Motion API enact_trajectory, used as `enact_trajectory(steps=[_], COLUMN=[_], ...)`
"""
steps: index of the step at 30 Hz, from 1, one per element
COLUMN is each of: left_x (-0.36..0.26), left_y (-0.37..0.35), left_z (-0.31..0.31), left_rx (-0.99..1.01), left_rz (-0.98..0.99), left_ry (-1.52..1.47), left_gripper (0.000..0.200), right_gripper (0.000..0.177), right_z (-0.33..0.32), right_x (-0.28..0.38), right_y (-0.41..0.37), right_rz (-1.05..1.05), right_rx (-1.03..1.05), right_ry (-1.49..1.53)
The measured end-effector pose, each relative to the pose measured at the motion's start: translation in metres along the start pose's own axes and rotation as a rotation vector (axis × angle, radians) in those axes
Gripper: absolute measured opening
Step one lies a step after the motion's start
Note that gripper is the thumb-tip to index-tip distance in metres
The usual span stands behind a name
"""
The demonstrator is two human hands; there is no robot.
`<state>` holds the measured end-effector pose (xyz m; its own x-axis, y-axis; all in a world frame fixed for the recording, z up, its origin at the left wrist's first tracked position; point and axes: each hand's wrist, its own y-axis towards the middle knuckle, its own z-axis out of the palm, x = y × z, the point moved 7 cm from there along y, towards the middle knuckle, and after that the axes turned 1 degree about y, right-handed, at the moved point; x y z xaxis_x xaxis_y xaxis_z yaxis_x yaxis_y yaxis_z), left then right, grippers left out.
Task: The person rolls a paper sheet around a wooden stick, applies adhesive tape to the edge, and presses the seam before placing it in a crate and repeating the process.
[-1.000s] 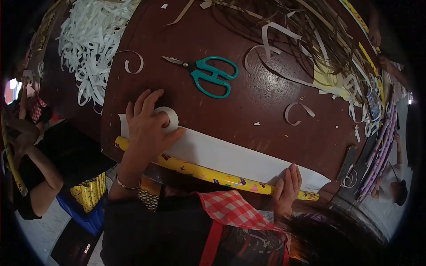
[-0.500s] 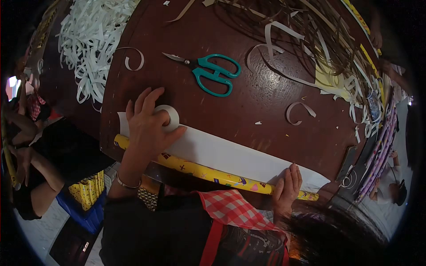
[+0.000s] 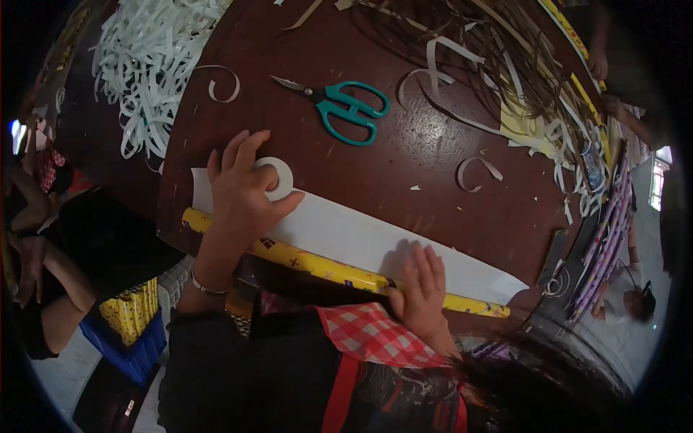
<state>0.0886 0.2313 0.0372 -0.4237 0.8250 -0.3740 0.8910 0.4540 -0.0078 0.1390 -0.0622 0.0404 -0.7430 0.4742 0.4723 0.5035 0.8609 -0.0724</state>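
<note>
Yellow patterned paper (image 3: pixel 325 268) is rolled into a long tube along the table's near edge, with its white underside (image 3: pixel 346 231) spread flat beyond it. My left hand (image 3: pixel 245 191) holds a roll of white tape (image 3: pixel 284 177), a finger through its core, with its thumb stretched over the paper. Farther right, my right hand (image 3: pixel 422 292) lies over the tube and the white paper, fingers extended and nothing in its grasp. Teal-handled scissors (image 3: pixel 350 112) lie partly open on the table, beyond both hands.
White paper strips (image 3: pixel 148 72) are heaped at the upper left. Brown and white strips (image 3: pixel 527 72) lie at the upper right, near purple rolls (image 3: pixel 606 231). A blue crate (image 3: pixel 133 350) holds yellow rolls at the lower left. Other people's arms show at both sides.
My right hand has moved left along the tube. My left hand still has the tape roll in nearly the same place. The whole view has shifted slightly.
</note>
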Motion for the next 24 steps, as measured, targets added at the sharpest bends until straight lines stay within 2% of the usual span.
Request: enact_trajectory(steps=[5,10,18,24], left_x=[0.001,0.006,0.005,0.009], left_y=[-0.003,-0.002,-0.003,-0.008], left_z=[-0.001,-0.001,-0.004,-0.005], left_rx=[-0.031,-0.033,-0.05,-0.067], left_rz=[0.019,-0.011,0.058,0.126], left_ry=[0.008,0.013,0.024,-0.007], left_gripper=[0.041,0.039,0.032,0.039], right_gripper=[0.077,0.08,0.078,0.076], right_z=[0.039,0.047,0.052,0.058], right_x=[0.067,0.08,0.087,0.084], right_y=[0.056,0.086,0.093,0.094], right_rz=[-0.281,-0.274,-0.274,-0.21], right_rx=[0.203,0.215,0.2,0.26], right_ry=[0.033,0.048,-0.045,-0.058])
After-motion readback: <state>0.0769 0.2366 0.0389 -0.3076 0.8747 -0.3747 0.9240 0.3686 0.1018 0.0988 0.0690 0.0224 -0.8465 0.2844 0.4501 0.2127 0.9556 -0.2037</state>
